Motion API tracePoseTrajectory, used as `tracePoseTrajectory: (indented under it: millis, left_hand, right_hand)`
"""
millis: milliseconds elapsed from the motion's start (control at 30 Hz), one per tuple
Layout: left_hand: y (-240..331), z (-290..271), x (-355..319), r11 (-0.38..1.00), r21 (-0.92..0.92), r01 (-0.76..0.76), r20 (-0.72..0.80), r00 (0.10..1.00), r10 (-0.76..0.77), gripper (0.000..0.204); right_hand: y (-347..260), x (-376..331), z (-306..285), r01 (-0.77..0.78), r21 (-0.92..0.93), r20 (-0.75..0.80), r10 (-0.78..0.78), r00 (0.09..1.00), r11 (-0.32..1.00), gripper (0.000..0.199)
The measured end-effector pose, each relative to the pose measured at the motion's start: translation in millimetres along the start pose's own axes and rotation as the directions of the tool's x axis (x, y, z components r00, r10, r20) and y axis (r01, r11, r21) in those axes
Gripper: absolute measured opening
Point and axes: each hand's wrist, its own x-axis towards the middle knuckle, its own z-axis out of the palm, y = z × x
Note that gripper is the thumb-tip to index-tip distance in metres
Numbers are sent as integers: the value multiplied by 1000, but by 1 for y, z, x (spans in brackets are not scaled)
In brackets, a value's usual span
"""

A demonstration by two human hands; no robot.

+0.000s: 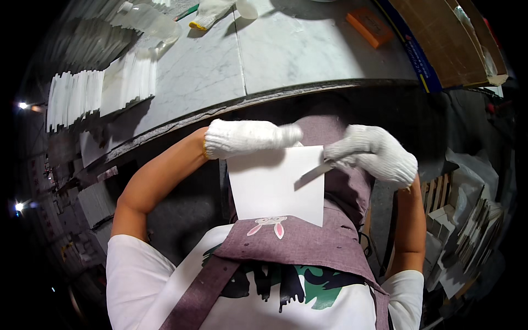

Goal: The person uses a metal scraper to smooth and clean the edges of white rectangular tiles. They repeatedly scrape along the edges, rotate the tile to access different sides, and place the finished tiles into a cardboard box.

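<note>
A white rectangular tile (pixel 278 184) rests against my purple apron, over my lap. My left hand (pixel 250 137), in a white knit glove, is closed on its far edge; the fingertips are slightly blurred. In the gloved fingers of my right hand (pixel 374 151), a narrow flat grey tool (pixel 312 177), like a file or blade, is gripped. Its free end points down and left across the tile's right part. From this view I cannot tell whether the tool touches the tile's face.
Ahead stands a marble-patterned worktable (pixel 203 71) with a rough front edge. On it are rows of white tiles (pixel 129 77), a clear plastic bottle (pixel 148 22), a knit glove (pixel 210 12) and an orange block (pixel 368 27). A cardboard box (pixel 448 38) is far right; more stacked pieces (pixel 476 231) stand right.
</note>
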Motion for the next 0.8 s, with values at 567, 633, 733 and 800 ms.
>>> tracePoseTrajectory:
  millis: [567, 633, 733, 800]
  left_hand:
    - [23, 14, -20, 779, 563, -275, 124, 960, 250, 34]
    - [22, 19, -20, 788, 525, -320, 120, 945, 304, 21]
    - [26, 18, -17, 743, 583, -329, 172, 943, 283, 19]
    - [30, 22, -18, 751, 574, -327, 175, 945, 277, 19]
  right_hand:
    - [-13, -10, 38, -121, 839, -59, 309, 949, 530, 30]
    - [-21, -1, 30, -166, 805, 9, 268, 963, 569, 29]
    - [-22, 6, 20, -213, 759, 119, 189, 975, 616, 30]
    - [-22, 5, 13, -256, 694, 182, 180, 967, 673, 30]
